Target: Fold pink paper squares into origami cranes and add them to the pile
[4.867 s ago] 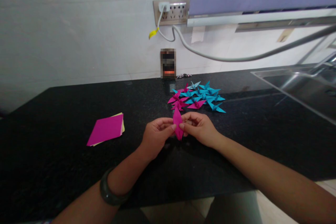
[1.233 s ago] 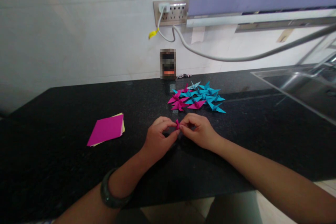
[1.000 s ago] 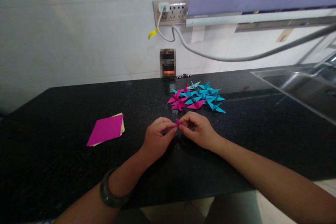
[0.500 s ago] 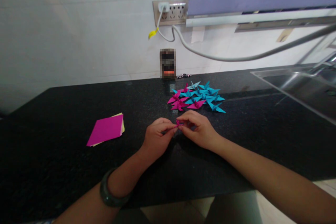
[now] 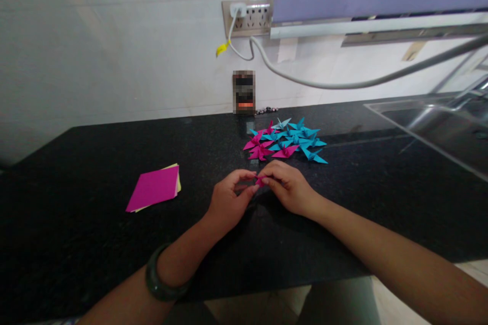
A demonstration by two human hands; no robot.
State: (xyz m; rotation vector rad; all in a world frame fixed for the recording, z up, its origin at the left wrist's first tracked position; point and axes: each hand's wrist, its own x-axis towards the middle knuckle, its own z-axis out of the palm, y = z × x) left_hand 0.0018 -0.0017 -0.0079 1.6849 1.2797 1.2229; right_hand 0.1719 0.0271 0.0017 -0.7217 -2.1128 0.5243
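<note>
A small folded piece of pink origami paper [image 5: 261, 182] is held between my two hands above the dark counter. My right hand [image 5: 286, 186] pinches it between thumb and fingers. From the other side, my left hand [image 5: 233, 196] has its thumb and fingertips at the paper's left edge, with a gap between thumb and index finger. The fingers partly cover the paper, so its full shape is hidden. Just beyond the hands lies a group of finished paper cranes, several pink cranes [image 5: 285, 152] and several blue cranes [image 5: 314, 155], plus a pale blue crane [image 5: 281, 124].
To the left lies a stack of square paper [image 5: 154, 189], pink on top with yellow beneath. A blurred upright box [image 5: 244, 92] leans at the wall beside a beaded string [image 5: 267, 110]. A sink [image 5: 438, 127] is at the right; a grey cable [image 5: 324, 85] runs along the wall.
My left fingers have spread from a tight pinch, the index finger lifting away from the thumb. My right thumb has shifted onto the pink paper, which is turned differently.
</note>
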